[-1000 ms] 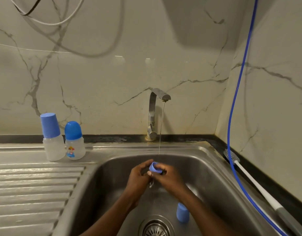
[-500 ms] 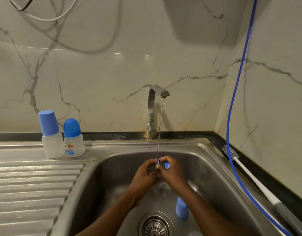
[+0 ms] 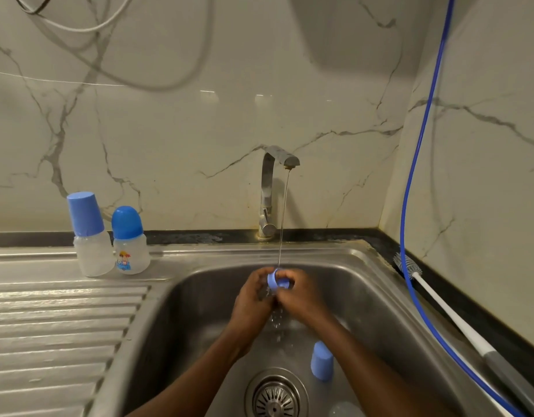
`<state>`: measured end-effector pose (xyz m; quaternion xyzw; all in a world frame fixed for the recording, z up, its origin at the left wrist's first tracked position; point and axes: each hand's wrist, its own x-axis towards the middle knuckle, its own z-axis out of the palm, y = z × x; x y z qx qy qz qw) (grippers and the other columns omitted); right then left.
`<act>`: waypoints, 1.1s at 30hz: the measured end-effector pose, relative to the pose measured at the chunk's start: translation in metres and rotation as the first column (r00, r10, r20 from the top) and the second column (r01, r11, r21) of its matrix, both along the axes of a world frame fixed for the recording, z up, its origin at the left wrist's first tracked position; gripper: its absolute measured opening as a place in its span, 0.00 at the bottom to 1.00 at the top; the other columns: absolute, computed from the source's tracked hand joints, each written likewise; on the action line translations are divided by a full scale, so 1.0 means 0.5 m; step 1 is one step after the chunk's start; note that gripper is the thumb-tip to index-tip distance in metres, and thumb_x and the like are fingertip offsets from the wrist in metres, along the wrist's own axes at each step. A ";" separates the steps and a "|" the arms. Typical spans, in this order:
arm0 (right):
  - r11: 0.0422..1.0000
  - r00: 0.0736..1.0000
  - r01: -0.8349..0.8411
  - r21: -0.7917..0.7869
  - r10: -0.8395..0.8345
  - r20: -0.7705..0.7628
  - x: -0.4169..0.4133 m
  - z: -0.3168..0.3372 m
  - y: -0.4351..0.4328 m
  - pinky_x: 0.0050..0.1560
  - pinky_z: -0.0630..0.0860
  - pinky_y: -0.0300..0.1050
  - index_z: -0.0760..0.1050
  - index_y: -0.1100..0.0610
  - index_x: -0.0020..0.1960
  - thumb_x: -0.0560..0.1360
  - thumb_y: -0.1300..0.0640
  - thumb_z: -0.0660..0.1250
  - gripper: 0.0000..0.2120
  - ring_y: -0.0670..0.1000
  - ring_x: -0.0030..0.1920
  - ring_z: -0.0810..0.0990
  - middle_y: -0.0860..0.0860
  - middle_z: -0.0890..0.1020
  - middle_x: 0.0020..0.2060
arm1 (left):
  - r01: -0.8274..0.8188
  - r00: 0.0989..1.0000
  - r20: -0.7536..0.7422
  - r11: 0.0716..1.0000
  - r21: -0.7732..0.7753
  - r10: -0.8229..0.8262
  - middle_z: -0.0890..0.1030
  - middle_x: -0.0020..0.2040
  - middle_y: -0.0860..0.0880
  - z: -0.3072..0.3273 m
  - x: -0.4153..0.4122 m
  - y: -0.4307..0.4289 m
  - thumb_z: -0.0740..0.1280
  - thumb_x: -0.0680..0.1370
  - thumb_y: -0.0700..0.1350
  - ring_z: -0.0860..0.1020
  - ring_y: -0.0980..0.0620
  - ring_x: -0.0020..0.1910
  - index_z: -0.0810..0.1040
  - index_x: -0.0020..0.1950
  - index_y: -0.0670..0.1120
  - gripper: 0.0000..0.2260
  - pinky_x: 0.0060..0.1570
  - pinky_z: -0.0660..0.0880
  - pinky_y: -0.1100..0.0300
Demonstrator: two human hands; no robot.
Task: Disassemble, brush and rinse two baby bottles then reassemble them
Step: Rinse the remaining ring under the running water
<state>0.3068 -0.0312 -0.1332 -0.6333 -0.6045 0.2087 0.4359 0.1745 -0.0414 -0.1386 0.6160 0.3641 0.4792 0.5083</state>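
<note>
My left hand [image 3: 253, 299] and my right hand [image 3: 301, 296] meet over the sink basin [image 3: 365, 296], both gripping a small blue bottle ring [image 3: 276, 281] under a thin stream from the tap [image 3: 271, 188]. Water drips from between my fingers. A blue cap [image 3: 321, 361] stands on the basin floor beside the drain [image 3: 276, 395]. A clear bottle body [image 3: 345, 410] shows at the bottom edge. On the drainboard stand two capped baby bottles: a taller one [image 3: 89, 236] and a shorter one with a cartoon print [image 3: 130, 242].
A bottle brush [image 3: 440, 302] with a white handle lies on the dark counter strip at the right. A blue hose [image 3: 410, 206] hangs down the right wall and runs along the counter. The ribbed drainboard [image 3: 55, 335] spreads to the left.
My hands have turned the blue ring under the stream, shifting slightly right and up in the view. The camera has tilted a little. The bottles and cap stay put.
</note>
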 end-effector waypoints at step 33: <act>0.999 0.991 0.032 0.035 -0.027 -0.132 -0.008 0.003 -0.007 0.44 0.75 0.33 0.74 0.49 0.58 0.73 0.52 0.73 0.15 0.46 0.51 0.78 0.45 0.78 0.51 | 0.105 0.951 0.309 0.951 -0.292 -0.010 0.85 0.51 0.42 0.011 0.002 -0.007 0.64 0.78 0.30 0.84 0.43 0.52 0.74 0.63 0.40 0.14 0.53 0.81 0.52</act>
